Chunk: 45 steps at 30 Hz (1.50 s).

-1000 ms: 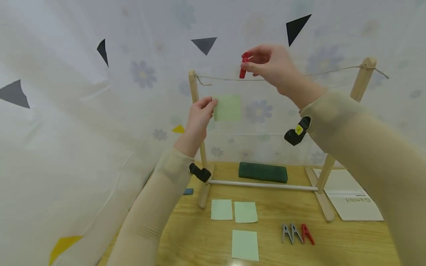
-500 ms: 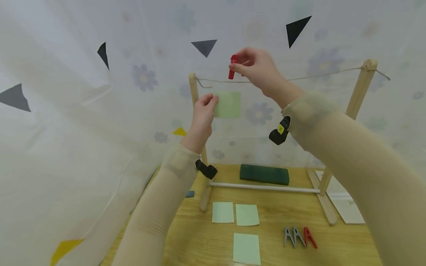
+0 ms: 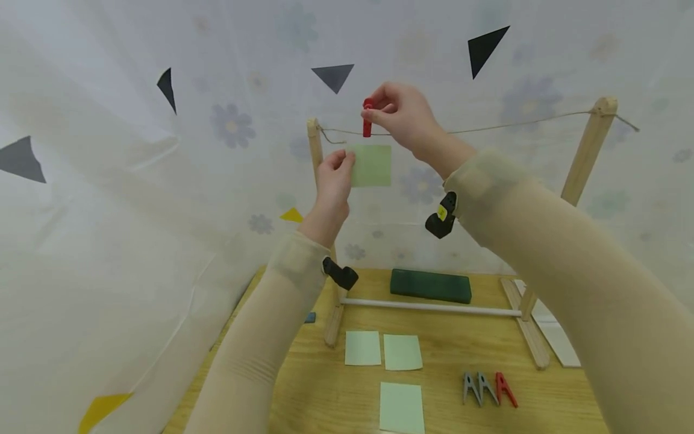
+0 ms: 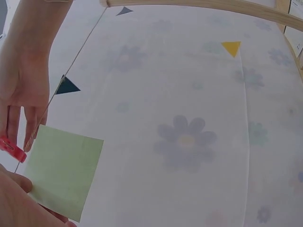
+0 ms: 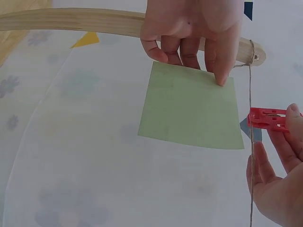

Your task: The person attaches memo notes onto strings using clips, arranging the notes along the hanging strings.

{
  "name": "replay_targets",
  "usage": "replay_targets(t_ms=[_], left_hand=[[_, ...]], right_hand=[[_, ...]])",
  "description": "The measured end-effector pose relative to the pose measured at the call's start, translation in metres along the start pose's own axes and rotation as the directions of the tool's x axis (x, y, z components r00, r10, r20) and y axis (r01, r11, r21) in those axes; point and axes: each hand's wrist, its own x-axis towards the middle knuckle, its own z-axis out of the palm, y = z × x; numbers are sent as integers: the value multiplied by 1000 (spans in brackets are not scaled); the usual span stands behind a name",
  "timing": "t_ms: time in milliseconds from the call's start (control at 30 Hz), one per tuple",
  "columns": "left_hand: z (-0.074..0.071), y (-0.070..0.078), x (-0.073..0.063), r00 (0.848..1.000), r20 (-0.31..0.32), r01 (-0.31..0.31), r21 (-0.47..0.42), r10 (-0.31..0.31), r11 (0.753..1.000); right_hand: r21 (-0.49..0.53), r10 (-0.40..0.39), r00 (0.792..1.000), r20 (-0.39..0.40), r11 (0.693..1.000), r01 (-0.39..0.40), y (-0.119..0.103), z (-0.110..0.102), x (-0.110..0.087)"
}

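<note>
White flower-print fabric [image 3: 135, 199] backs a wooden desk [image 3: 320, 392] carrying a two-post wooden frame [image 3: 582, 157] with a string [image 3: 515, 125] stretched between the post tops. Right hand [image 3: 403, 117] pinches a red clothespin [image 3: 367, 118] between thumb and fingers at the string, near the left post. Left hand [image 3: 333, 178] pinches the left edge of a green paper square [image 3: 372, 165], held just below the string and the clothespin. Three more green squares [image 3: 401, 351] lie near the desk's front edge, with three clothespins [image 3: 488, 389] beside them toward the right.
</note>
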Motion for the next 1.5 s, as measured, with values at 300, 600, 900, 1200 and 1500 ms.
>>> replay_targets(t_ms=[300, 600, 900, 1200, 1500], left_hand=[[4, 1, -2, 1000, -5, -3, 20, 3, 1000], [3, 2, -2, 1000, -2, -8, 21, 8, 1000], [2, 3, -1, 1000, 0, 12, 19, -12, 1000], [1, 4, -1, 1000, 2, 13, 10, -13, 1000], [-2, 6, 0, 999, -3, 38, 3, -38, 999]], right_hand=[[-57, 5, 1000, -9, 998, -6, 4, 0, -1], [-118, 14, 1000, 21, 993, -11, 4, 2, -2], [-190, 15, 999, 37, 982, -8, 3, 4, -1], [-237, 33, 998, 48, 971, -21, 2, 7, 0], [-238, 50, 996, 71, 971, -32, -1, 9, 0]])
